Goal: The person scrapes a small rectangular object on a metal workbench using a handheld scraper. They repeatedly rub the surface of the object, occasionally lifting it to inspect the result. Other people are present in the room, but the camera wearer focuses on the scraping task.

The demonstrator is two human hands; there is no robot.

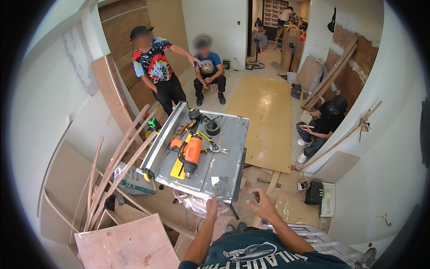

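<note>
My left hand [212, 206] pinches the near edge of a small shiny square sheet [221, 187], which lies on the front corner of a table saw [201, 161]. Raised off to the right of the saw, my right hand [263, 205] grips a thin dark tool [253, 195]; its kind is too small to tell. On the saw top lie an orange heat gun [192, 152] with its cord wound round it, yellow-handled snips [215, 146] and a roll of black tape [212, 127]. A yellow saw insert plate [178, 169] is partly under the heat gun.
Wood strips [117, 175] lean at the left above a plywood panel [127, 242]. A large yellowish sheet [265, 121] covers floor beyond the saw. An aluminium ladder [312, 238] lies right of me. One person stands and another sits ahead; a third sits at the right wall [369, 141].
</note>
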